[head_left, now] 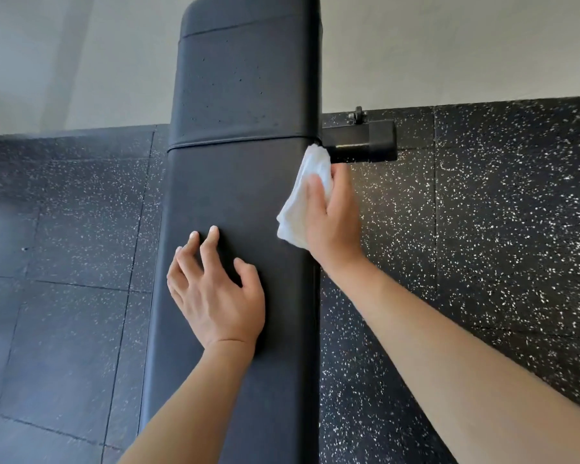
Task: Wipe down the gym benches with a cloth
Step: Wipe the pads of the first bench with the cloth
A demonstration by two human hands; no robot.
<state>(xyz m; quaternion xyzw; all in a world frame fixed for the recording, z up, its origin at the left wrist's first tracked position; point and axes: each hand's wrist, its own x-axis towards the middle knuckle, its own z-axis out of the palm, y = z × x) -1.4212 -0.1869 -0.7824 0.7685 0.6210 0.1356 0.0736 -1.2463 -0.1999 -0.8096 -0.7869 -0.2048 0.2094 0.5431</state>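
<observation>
**Cloth at the right edge of a black padded bench**

A dark rubber floor (482,262) flecked with white runs under a long black padded bench (241,195), whose top is the surface in view; a pale wall (449,45) rises behind it. The pad has a seam across it, and a black metal bracket (365,142) juts out to the right just past that seam.

The left hand (215,296) lies on the surface with fingers spread and slightly bent, the fingertips (213,231) touching the padding; it holds nothing. Its forearm comes in from the lower edge of the view.

The right hand (332,222) is at the bench's right edge, fingers curled over a crumpled white cloth (302,202) and pressing it against the side of the pad. The cloth's upper end reaches up to touch the bracket where it meets the bench. The right forearm stretches in from the lower right corner.

No brand, label or writing can be read on the bench, the cloth or the floor.
</observation>
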